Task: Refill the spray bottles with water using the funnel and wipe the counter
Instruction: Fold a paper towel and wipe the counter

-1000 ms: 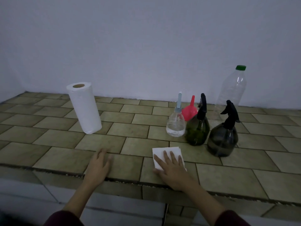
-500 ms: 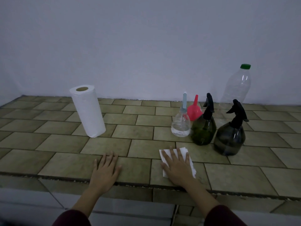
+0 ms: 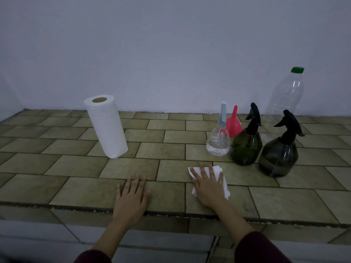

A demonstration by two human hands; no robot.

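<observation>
- Both hands lie flat on the tiled counter (image 3: pixel 171 149) near its front edge, in the lower middle of the frame.
- Left hand (image 3: pixel 131 198): palm down on bare tile, fingers straight and slightly spread, holding nothing; the wrist crosses the counter's front lip.
- Right hand (image 3: pixel 209 186): palm down with straight, spread fingers pressing on a folded white paper towel (image 3: pixel 225 184), which shows past the fingertips and along both sides of the hand.
- Dark red sleeves cover both forearms at the bottom edge of the frame.
- A paper towel roll (image 3: pixel 106 128) stands upright at centre left, well apart from both hands.
- Right of centre, three spray bottles stand in a close group just beyond the folded towel:
  - a clear spray bottle (image 3: pixel 218 141) with a pale blue top, holding some water in its lower part;
  - a green spray bottle (image 3: pixel 246 147) with a black trigger head, just right of the clear one;
  - a grey spray bottle (image 3: pixel 278 158) with a black trigger head, furthest right and nearest the front.
- A red funnel (image 3: pixel 234 124) sits upside down, spout up, behind the clear bottle and the green one; whether it touches either cannot be told.
- A tall clear plastic bottle (image 3: pixel 286 93) with a green cap stands at the upper right, close to the plain wall (image 3: pixel 171 54), behind the grey bottle. Its water level cannot be made out in the dim light.
</observation>
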